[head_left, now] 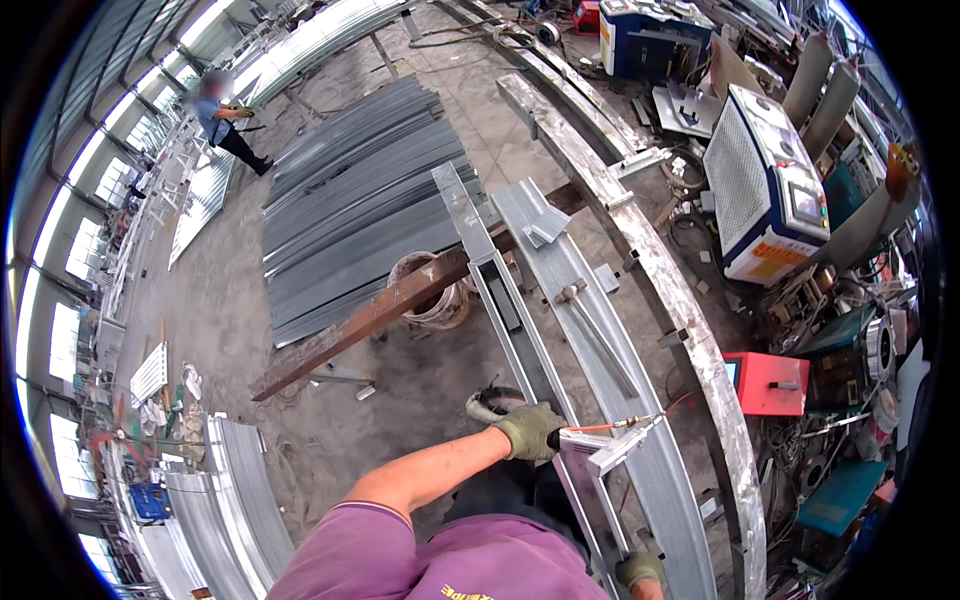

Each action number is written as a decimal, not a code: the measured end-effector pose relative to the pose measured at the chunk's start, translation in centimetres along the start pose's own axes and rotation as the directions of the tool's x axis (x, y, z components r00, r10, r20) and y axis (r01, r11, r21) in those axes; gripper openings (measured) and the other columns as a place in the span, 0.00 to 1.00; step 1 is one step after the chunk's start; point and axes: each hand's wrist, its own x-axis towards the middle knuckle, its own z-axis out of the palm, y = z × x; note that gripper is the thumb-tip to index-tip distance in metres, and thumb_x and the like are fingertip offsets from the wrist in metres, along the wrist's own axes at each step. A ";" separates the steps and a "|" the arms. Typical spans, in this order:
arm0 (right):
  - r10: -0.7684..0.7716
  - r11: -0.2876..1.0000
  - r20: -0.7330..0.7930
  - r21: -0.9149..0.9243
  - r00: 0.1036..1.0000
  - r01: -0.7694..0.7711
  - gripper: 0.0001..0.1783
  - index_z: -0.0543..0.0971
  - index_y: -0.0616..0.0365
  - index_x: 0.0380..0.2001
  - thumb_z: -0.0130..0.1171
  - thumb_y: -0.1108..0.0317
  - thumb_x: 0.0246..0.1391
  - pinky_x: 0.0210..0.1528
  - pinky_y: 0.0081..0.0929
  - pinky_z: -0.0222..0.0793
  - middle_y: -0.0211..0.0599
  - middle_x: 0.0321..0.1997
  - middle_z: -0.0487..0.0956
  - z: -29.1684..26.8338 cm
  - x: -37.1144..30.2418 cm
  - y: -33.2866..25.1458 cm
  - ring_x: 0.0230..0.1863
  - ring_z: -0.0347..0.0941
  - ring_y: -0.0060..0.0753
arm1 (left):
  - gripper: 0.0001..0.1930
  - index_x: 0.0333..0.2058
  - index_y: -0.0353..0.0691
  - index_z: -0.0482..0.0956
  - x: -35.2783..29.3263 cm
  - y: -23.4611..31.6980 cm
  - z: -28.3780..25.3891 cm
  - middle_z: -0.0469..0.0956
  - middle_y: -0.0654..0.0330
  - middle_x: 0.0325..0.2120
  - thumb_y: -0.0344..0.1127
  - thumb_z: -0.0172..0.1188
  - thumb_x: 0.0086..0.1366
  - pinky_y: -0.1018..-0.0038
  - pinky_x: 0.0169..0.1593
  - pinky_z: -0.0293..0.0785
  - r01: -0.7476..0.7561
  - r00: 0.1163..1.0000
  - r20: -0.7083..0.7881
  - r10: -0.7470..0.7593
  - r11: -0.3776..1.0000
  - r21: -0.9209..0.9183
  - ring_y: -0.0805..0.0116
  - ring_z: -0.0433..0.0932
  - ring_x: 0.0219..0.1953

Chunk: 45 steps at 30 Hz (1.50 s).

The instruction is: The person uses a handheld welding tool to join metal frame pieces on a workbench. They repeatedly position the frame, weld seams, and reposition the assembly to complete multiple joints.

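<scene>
Resting across a brown beam (370, 322), the narrow channel (540, 372) runs from the far floor side down past the person's lap. The left hand (530, 432), gloved, is curled at its edge with something dark at the fingertips; whether it grips that is unclear. The right hand (638, 570), also gloved, lies bent over the near end; its grip cannot be told. A bump could tip the pale bracket (617, 450) beside the left hand, since it sits askew, and the orange cord (600, 427) might snag on a sharp edge. The hammer (605, 343), loose on the wide channel (625, 345), could slide if that were jolted. The narrow channel looks dull grey and straight-sided, open-topped, tinged purple near the shirt. Beyond lie a bucket (440, 318) and stacked ribbed sheets (370, 190).
</scene>
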 end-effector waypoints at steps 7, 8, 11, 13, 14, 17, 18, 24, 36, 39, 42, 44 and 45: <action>-0.018 0.999 0.020 0.045 1.000 0.018 0.23 0.89 0.49 0.55 0.63 0.54 0.59 0.65 0.47 0.79 0.53 0.56 0.87 -4.2 -4.9 -1.8 0.61 0.83 0.57 | 0.26 0.47 0.42 0.85 -1.5 0.3 1.2 0.84 0.48 0.42 0.55 0.69 0.58 0.51 0.55 0.81 -0.028 0.983 -0.182 0.029 1.000 0.004 0.46 0.82 0.52; -0.045 0.998 0.031 0.051 0.998 0.044 0.23 0.89 0.49 0.55 0.62 0.55 0.59 0.66 0.47 0.78 0.53 0.57 0.87 -6.0 -6.0 -2.6 0.61 0.83 0.57 | 0.25 0.46 0.41 0.86 -2.3 0.7 1.0 0.84 0.47 0.42 0.55 0.69 0.58 0.51 0.54 0.81 0.001 0.984 -0.177 0.003 1.000 0.023 0.45 0.82 0.52; -0.067 0.998 -0.028 -0.024 0.997 0.066 0.24 0.89 0.49 0.56 0.61 0.55 0.59 0.67 0.46 0.77 0.54 0.58 0.86 -3.5 -4.8 -0.5 0.63 0.82 0.57 | 0.24 0.45 0.40 0.86 -2.4 1.6 -0.5 0.84 0.47 0.43 0.55 0.68 0.59 0.51 0.54 0.81 -0.024 0.983 -0.183 0.025 1.000 0.005 0.45 0.82 0.51; -0.049 0.999 0.009 0.005 0.999 0.049 0.25 0.89 0.48 0.58 0.61 0.55 0.59 0.68 0.45 0.76 0.54 0.60 0.86 -3.2 -3.9 -0.8 0.64 0.82 0.56 | 0.24 0.45 0.40 0.87 -2.2 0.5 0.8 0.83 0.47 0.43 0.55 0.68 0.59 0.51 0.54 0.81 0.006 0.986 -0.166 -0.010 1.000 -0.023 0.44 0.83 0.51; -0.037 0.999 0.016 0.018 0.999 0.037 0.25 0.89 0.48 0.58 0.61 0.55 0.59 0.68 0.45 0.76 0.53 0.60 0.86 -3.1 -3.4 -1.0 0.64 0.81 0.56 | 0.24 0.45 0.40 0.87 -1.7 -0.2 1.4 0.83 0.46 0.42 0.55 0.68 0.59 0.51 0.54 0.81 0.020 0.987 -0.159 -0.025 0.999 -0.037 0.44 0.83 0.51; 0.007 1.000 0.018 -0.027 1.000 -0.006 0.24 0.90 0.47 0.55 0.62 0.53 0.58 0.66 0.45 0.78 0.51 0.58 0.87 -0.9 -2.0 -0.2 0.62 0.83 0.55 | 0.30 0.52 0.43 0.85 -0.4 -0.9 2.5 0.82 0.48 0.46 0.58 0.70 0.59 0.52 0.58 0.80 0.054 0.995 -0.086 -0.057 0.998 -0.028 0.48 0.81 0.55; 0.020 0.999 0.023 -0.045 1.000 -0.019 0.24 0.90 0.47 0.54 0.62 0.53 0.58 0.65 0.44 0.78 0.51 0.58 0.87 -0.8 -1.5 -0.3 0.62 0.83 0.54 | 0.31 0.52 0.40 0.85 -0.1 -0.9 2.3 0.82 0.47 0.47 0.58 0.70 0.59 0.52 0.58 0.80 0.039 0.993 -0.114 -0.044 0.998 -0.048 0.47 0.81 0.55; 0.072 0.992 0.061 -0.113 0.996 -0.065 0.26 0.91 0.48 0.52 0.64 0.48 0.55 0.65 0.43 0.79 0.51 0.58 0.88 -0.6 -0.2 -0.1 0.62 0.84 0.53 | 0.32 0.53 0.39 0.84 0.0 -1.1 2.1 0.82 0.46 0.48 0.59 0.70 0.59 0.51 0.56 0.81 0.052 0.991 -0.119 -0.059 0.997 -0.062 0.46 0.81 0.54; 0.071 0.982 0.044 -0.181 0.996 -0.062 0.29 0.92 0.50 0.50 0.67 0.44 0.50 0.64 0.43 0.80 0.52 0.56 0.88 1.0 1.5 1.0 0.62 0.85 0.53 | 0.35 0.59 0.40 0.82 0.1 -1.7 1.4 0.80 0.43 0.54 0.59 0.69 0.60 0.51 0.61 0.79 0.092 0.994 -0.051 -0.097 0.992 -0.089 0.41 0.81 0.58; 0.012 0.988 0.008 -0.154 1.000 -0.011 0.28 0.92 0.49 0.49 0.65 0.44 0.52 0.63 0.44 0.80 0.52 0.55 0.88 1.9 1.7 0.3 0.61 0.85 0.53 | 0.36 0.59 0.40 0.82 -0.3 -1.6 1.1 0.80 0.43 0.53 0.60 0.69 0.61 0.52 0.62 0.78 0.097 0.993 -0.063 -0.102 0.992 -0.077 0.41 0.81 0.58; -0.020 0.992 0.033 -0.123 0.999 0.023 0.26 0.92 0.47 0.49 0.62 0.46 0.54 0.62 0.45 0.81 0.52 0.55 0.88 0.0 -0.7 -0.8 0.60 0.85 0.55 | 0.29 0.53 0.47 0.87 -2.1 0.5 -1.5 0.85 0.43 0.47 0.61 0.69 0.60 0.52 0.59 0.80 0.116 0.988 -0.092 -0.121 0.992 -0.058 0.42 0.84 0.54; 0.012 0.992 0.098 -0.127 0.995 0.001 0.22 0.93 0.46 0.46 0.61 0.48 0.58 0.59 0.46 0.82 0.49 0.54 0.89 -4.4 -5.4 -2.4 0.58 0.86 0.54 | 0.25 0.48 0.48 0.87 -3.5 1.9 -2.2 0.86 0.50 0.44 0.58 0.71 0.59 0.53 0.55 0.82 0.105 0.976 -0.181 -0.124 0.988 -0.111 0.46 0.85 0.50; 0.015 0.990 0.130 -0.143 0.991 0.004 0.19 0.93 0.45 0.45 0.61 0.50 0.60 0.56 0.47 0.83 0.47 0.53 0.90 -6.5 -7.3 -3.0 0.57 0.87 0.53 | 0.23 0.45 0.48 0.87 -4.3 2.4 -2.6 0.86 0.52 0.42 0.56 0.72 0.57 0.52 0.53 0.82 0.035 0.962 -0.267 -0.063 0.994 -0.108 0.47 0.85 0.49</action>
